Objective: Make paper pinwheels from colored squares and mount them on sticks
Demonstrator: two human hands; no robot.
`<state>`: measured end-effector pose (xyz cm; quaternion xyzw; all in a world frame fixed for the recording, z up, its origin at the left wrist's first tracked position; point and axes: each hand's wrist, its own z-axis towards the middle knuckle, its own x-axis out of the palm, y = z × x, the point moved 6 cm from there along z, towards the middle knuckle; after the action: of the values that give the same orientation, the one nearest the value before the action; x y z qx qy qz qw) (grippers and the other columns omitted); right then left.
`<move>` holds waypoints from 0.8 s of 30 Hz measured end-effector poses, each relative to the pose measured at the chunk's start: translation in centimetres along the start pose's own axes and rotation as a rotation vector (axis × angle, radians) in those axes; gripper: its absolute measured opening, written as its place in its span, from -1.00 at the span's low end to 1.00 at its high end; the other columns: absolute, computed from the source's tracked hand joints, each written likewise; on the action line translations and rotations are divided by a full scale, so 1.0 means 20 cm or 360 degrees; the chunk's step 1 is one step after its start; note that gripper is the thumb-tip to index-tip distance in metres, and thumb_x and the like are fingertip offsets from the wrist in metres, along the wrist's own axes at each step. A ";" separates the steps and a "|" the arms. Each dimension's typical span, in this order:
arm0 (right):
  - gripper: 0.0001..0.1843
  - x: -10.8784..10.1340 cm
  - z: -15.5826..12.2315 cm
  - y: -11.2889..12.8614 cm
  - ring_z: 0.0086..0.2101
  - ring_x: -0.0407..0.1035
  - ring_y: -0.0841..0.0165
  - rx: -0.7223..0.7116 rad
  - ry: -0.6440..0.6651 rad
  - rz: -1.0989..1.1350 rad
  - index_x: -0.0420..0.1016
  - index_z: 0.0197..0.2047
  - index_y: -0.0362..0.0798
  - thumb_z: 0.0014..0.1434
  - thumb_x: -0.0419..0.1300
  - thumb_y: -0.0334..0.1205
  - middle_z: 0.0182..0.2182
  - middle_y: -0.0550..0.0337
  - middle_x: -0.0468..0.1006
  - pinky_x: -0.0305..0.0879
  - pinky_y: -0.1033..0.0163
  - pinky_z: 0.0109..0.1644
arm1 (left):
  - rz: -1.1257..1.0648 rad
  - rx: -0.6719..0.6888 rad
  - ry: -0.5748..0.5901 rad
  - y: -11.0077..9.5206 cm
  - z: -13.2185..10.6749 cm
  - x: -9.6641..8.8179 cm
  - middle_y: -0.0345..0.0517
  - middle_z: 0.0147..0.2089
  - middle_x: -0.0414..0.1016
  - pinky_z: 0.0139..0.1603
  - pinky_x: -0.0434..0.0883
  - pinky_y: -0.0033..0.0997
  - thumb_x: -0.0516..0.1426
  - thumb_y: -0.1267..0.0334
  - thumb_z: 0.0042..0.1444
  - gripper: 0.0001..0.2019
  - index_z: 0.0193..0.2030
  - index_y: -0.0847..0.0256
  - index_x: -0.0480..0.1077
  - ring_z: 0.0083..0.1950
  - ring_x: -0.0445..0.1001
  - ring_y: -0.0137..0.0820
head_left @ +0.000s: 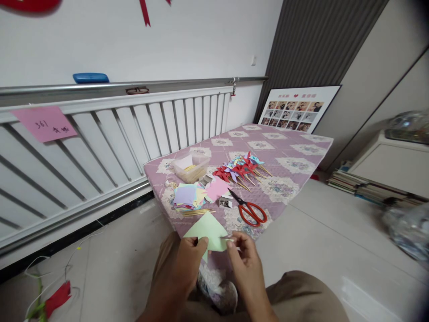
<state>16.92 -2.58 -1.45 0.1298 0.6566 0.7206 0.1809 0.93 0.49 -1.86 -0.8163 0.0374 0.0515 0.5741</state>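
Note:
Both hands hold a folded light green paper (209, 230) just in front of the near edge of a low table. My left hand (179, 268) pinches its lower left edge with fingers closed. My right hand (246, 264) pinches the lower right edge between thumb and fingers. The paper's point aims away from me, over the table's near corner.
The table's purple floral cloth (288, 161) carries red-handled scissors (251, 211), a stack of coloured paper squares (191, 196), several paper pinwheels on sticks (241, 169), a clear plastic box (191, 168) and thin sticks (197, 212). A white radiator (100, 138) runs along the left wall. Books (362, 188) lie on the floor at right.

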 end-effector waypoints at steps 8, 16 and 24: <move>-0.48 0.04 0.07 0.04 -0.37 0.43 0.30 0.0472 0.0487 0.0550 0.45 -0.02 0.01 -0.02 0.32 0.07 -0.34 0.18 0.56 0.37 0.23 -0.31 | 0.0425 0.0239 0.0421 -0.11 0.00 -0.01 -0.28 -0.63 0.25 -0.52 0.07 -0.47 0.08 0.23 -0.06 -0.80 -0.63 0.23 0.34 -0.58 0.11 -0.50; -0.59 0.13 -0.03 -0.01 -0.54 0.40 0.40 0.0744 0.0712 0.0576 0.59 -0.28 -0.09 -0.16 0.43 0.00 -0.47 0.19 0.64 0.25 0.34 -0.44 | 0.0636 0.0479 0.0622 -0.16 0.01 0.01 -0.28 -0.58 0.34 -0.50 0.13 -0.50 0.08 0.29 -0.10 -0.87 -0.58 0.23 0.37 -0.51 0.21 -0.46; -0.66 0.13 -0.02 -0.04 -0.53 0.40 0.36 0.0675 0.0611 0.0385 0.62 -0.28 -0.11 -0.15 0.38 -0.10 -0.47 0.19 0.65 0.25 0.31 -0.43 | 0.0744 0.0570 0.0710 -0.21 0.02 0.02 -0.29 -0.58 0.32 -0.47 0.13 -0.48 0.06 0.34 -0.13 -0.89 -0.57 0.23 0.39 -0.49 0.21 -0.45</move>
<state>14.50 -1.72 -2.47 0.1034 0.7942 0.5953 -0.0645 1.83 2.24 1.97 -0.6635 0.3555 -0.0053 0.6583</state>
